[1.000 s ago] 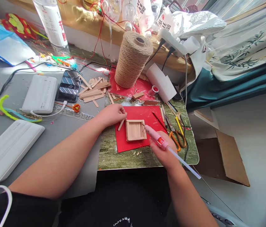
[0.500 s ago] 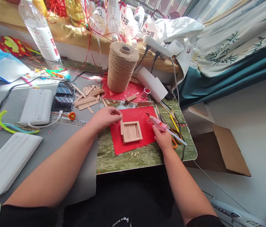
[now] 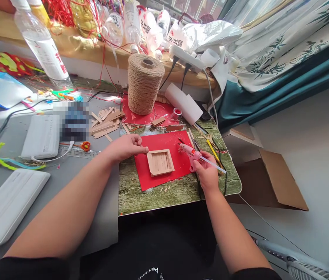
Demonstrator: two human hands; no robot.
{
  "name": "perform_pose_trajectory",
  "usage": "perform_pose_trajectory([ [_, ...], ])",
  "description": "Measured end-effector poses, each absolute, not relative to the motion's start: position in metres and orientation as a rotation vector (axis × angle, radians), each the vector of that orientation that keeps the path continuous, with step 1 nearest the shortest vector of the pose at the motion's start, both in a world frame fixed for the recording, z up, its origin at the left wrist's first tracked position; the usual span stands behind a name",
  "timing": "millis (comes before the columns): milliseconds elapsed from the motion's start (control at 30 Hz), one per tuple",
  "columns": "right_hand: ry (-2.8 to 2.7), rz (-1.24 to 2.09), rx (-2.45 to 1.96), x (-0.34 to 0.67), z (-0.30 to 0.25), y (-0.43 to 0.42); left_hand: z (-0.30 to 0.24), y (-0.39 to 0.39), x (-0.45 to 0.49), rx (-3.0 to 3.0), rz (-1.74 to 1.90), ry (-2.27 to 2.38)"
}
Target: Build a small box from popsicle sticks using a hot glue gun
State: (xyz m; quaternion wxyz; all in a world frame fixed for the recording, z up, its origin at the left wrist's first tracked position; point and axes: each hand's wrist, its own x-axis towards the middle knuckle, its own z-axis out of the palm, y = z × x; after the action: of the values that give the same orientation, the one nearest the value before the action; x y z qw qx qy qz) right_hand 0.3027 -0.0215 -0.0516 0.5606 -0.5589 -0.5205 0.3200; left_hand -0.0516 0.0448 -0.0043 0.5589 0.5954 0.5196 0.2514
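Observation:
A small square tray of wooden craft sticks (image 3: 160, 162) lies on a red sheet (image 3: 178, 171). Its slatted floor faces up, and sticks form a raised rim. My left hand (image 3: 127, 147) is at the tray's upper left corner, fingers curled and thumb tip at the end of a craft stick (image 3: 150, 163) along the left rim. The fingertips partly hide that end. My right hand (image 3: 208, 173) grips a pink hot glue gun (image 3: 194, 154), with a clear glue stick (image 3: 215, 165) protruding from its back. The nozzle points up and left, apart from the tray.
Loose craft sticks (image 3: 106, 122) are piled behind my left hand. A big twine spool (image 3: 145, 85) stands at the back beside a white paper roll (image 3: 184, 103). White power banks (image 3: 14, 206) lie at left. A yellow-handled tool (image 3: 212, 149) and a cord lie right of the sheet.
The craft stick that my left hand held at the tray's left side now sits in line with the left rim. My right hand has turned slightly with the glue gun. The view has shifted a little.

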Motion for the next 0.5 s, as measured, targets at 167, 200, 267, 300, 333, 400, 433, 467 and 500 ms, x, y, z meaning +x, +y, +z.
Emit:
perform_pose_trajectory([
  [167,-1.297,0.276,-1.332,0.286,-0.042,-0.073,0.001,0.039,-0.044,1.553,0.493,1.332],
  [200,-1.459,0.295,-1.317,0.277,-0.035,-0.076,0.001,0.039,-0.042,1.576,0.472,1.353],
  [267,-1.798,0.357,-1.230,0.256,-0.021,-0.073,-0.003,0.039,-0.039,1.618,0.441,1.399],
  [300,-1.936,0.406,-1.200,0.245,-0.014,-0.067,-0.005,0.040,-0.038,1.636,0.435,1.416],
  [333,-2.020,0.439,-1.172,0.234,-0.009,-0.058,-0.007,0.040,-0.037,1.652,0.432,1.426],
  [400,-2.095,0.506,-1.119,0.215,-0.002,-0.041,-0.010,0.040,-0.036,1.676,0.434,1.428],
  [433,-2.121,0.543,-1.113,0.207,-0.001,-0.033,-0.011,0.040,-0.036,1.684,0.437,1.423],
  [467,-2.136,0.567,-1.126,0.201,-0.002,-0.026,-0.011,0.040,-0.035,1.689,0.436,1.420],
  [500,-2.142,0.591,-1.150,0.196,-0.003,-0.021,-0.011,0.039,-0.035,1.690,0.436,1.421],
])
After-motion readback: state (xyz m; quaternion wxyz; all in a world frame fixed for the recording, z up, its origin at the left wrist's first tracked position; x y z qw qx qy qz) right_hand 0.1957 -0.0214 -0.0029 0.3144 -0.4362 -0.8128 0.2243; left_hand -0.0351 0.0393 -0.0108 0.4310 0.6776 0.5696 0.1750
